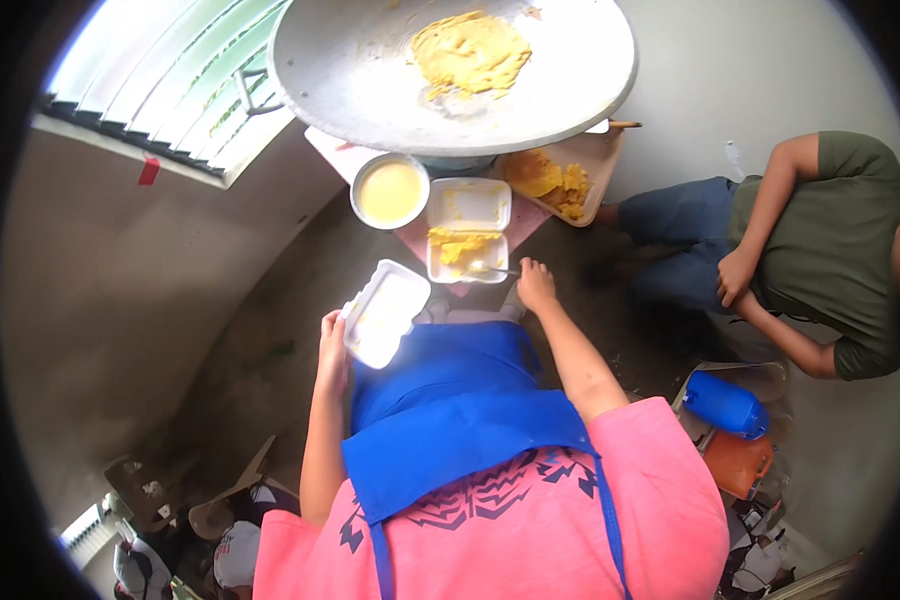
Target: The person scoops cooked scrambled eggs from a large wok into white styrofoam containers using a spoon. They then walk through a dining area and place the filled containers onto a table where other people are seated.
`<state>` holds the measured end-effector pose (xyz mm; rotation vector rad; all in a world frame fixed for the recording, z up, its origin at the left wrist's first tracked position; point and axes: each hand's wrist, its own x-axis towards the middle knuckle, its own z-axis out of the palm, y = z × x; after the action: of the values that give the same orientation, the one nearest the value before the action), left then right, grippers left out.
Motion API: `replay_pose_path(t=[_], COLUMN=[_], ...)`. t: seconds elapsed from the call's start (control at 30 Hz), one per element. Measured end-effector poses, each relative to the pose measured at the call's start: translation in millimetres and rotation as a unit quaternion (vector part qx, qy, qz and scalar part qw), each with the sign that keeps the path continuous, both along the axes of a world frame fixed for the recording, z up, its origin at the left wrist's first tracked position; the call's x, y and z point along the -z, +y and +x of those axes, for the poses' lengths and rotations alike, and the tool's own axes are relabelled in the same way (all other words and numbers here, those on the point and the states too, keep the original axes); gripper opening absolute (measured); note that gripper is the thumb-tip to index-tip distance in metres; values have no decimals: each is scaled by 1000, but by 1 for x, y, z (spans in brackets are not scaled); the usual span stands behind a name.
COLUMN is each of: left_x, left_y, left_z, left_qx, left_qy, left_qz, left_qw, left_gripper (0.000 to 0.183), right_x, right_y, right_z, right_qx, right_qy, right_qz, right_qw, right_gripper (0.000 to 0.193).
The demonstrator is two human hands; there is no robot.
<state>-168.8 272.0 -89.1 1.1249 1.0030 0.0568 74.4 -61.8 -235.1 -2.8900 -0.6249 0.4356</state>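
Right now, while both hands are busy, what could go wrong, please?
The food-filled foam clamshell seems close to the near corner of the pink surface; pushing with the utensil in the right hand might tip it off. The bowl of yellow liquid stands close beside it, so a bump could spill some.

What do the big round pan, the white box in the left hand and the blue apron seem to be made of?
The pan looks like dull metal, perhaps aluminium, from its silvery-grey surface. The white box seems matte foam, judging by its thick, rounded shape; plastic is possible. The apron looks like smooth fabric, since it drapes and folds; the fibre is unclear.
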Motion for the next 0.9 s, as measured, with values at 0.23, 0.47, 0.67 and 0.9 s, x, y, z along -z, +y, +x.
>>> replay_pose_path(t=[0.23, 0.47, 0.67, 0.9], left_x=[1, 24, 15, 15], left_y=[2, -5, -7, -7], left_z=[-11, -19, -25, -43], left_qx=[-39, -39, -46, -61], left_qy=[35, 36, 52, 58], left_qz=[-21, -32, -32, -39], left_qw=[998, 998, 997, 996], left_gripper=[24, 24, 26, 26], right_x=[-52, -73, -50, -39], right_y=[-15, 12, 35, 34], right_z=[-32, -61, -49, -51], right_qx=[-51, -87, -134, -160], right_qy=[-10, -88, -119, -134], right_qz=[138, 225, 148, 130], right_qw=[989, 967, 973, 969], right_gripper=[12, 19, 27, 33])
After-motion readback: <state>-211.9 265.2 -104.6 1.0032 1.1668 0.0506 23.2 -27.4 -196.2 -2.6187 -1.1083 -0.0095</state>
